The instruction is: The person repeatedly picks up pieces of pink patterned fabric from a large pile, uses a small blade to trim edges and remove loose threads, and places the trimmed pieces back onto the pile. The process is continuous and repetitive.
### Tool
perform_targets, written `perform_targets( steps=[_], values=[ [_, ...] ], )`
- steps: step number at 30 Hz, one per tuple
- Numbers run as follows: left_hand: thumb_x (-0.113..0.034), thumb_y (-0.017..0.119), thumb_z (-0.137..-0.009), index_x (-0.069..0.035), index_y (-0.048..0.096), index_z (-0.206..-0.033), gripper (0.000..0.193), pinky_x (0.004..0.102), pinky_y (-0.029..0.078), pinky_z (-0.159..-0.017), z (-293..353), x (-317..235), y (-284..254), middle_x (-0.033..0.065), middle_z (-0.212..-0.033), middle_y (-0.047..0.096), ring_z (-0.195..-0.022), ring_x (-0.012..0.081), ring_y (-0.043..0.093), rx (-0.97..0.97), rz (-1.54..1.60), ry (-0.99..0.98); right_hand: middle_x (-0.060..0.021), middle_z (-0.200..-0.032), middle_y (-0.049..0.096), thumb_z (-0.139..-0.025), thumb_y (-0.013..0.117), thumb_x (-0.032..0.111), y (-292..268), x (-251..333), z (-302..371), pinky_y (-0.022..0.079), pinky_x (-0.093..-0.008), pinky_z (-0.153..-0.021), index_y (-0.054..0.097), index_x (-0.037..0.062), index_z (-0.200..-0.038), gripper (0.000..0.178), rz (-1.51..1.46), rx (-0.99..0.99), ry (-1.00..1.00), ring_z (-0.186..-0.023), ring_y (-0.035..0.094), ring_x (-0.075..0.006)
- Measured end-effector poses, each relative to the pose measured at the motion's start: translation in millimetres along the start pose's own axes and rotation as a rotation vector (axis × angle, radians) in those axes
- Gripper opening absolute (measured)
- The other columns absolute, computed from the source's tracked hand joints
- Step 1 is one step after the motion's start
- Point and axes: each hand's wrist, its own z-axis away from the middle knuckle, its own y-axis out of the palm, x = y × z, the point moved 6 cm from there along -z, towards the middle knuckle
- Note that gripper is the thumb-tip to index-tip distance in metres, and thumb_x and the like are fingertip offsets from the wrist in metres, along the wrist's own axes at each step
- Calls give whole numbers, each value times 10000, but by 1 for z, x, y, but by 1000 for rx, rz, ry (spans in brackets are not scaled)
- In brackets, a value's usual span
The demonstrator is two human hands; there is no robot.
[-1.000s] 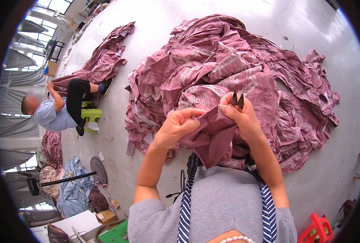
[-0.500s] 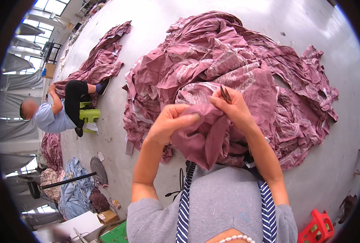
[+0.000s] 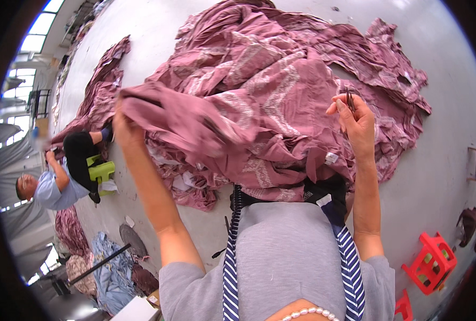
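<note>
Fabric heap (image 3: 281, 80), mauve with whitish patterning, sprawled over the grey floor (image 3: 147, 69) in front of the person. At the heap's left side, the left hand (image 3: 127, 128) was clenched on the edge of a mauve section (image 3: 168, 115), holding it up so that it ran slantwise back to the heap; the section was blurred. Over the heap's right side, the right hand (image 3: 360, 123) gripped dark snips (image 3: 350, 99), their tips pointing away from the person. To the left of the heap, a co-worker (image 3: 61, 184) in light blue sat on a green stool (image 3: 103, 171), near a strip of similar cloth (image 3: 100, 80). Farther left of the heap stood a cardboard box (image 3: 41, 127), its contents out of sight. Left of the heap and nearer the person lay a blue cloth pile (image 3: 111, 275); close to it, a second box (image 3: 153, 298) showed only partly, so what was inside could not be told. Right of the heap, nearer the person, stood a red stool (image 3: 436, 251), greenish-brown shapes visible through its openings.
</note>
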Motion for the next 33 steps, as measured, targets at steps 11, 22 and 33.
perform_targets(
  steps=[11,22,33],
  values=[
    [-200,741,-820,-36,561,-1244,488,263,507,-723,63,1,70,103,-1167,633,-998,156,611,41,-1175,573,28,-847,631,-886,647,99,-59,-38,63,315,-136,-509,611,34,-1006,142,125,-111,122,-579,397,36],
    [-152,764,-673,-79,665,-974,326,362,479,-789,212,122,228,98,-1001,645,-940,257,608,1238,-1112,513,96,-675,429,-847,683,55,-61,-45,91,253,-160,-490,623,23,-1027,192,111,-167,160,-553,325,16],
    [65,648,-813,3,625,-902,111,195,449,-766,121,48,154,15,-880,647,-815,65,572,518,-739,234,-85,-792,577,-727,688,-1,-36,-70,119,456,-267,-584,591,12,-917,214,645,-14,-73,-621,551,-175]
  ],
)
